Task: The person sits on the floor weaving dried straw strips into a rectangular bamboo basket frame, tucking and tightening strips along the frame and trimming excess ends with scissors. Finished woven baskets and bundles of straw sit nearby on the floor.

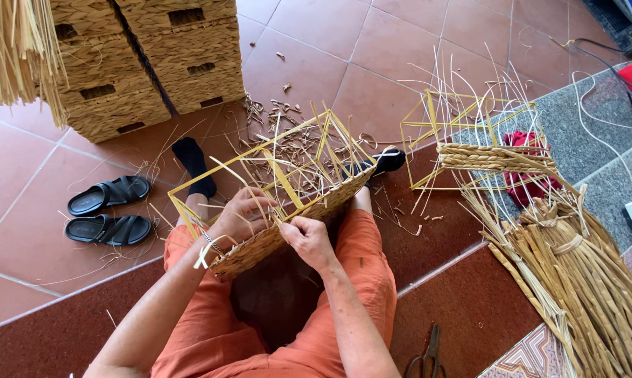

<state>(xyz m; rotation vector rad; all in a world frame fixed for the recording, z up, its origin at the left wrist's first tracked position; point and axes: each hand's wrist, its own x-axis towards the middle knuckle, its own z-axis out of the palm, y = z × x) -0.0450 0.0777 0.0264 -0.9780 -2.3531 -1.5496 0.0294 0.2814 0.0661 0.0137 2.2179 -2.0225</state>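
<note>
A half-woven straw basket (288, 227) on a yellow wire frame (274, 164) rests on my lap, tipped on its side with loose strands sticking up. My left hand (239, 215) grips the woven rim and frame on the left. Close beside it, my right hand (305, 236) pinches a straw strand at the basket's edge. I sit in orange trousers with black socks, legs stretched out under the basket.
A second yellow frame (470, 133) with a woven band stands at right over a red cloth (529, 182). Straw bundles (582, 280) lie at right, scissors (428, 357) beside my right knee. Stacked finished baskets (148, 63) sit top left, black sandals (109, 210) at left.
</note>
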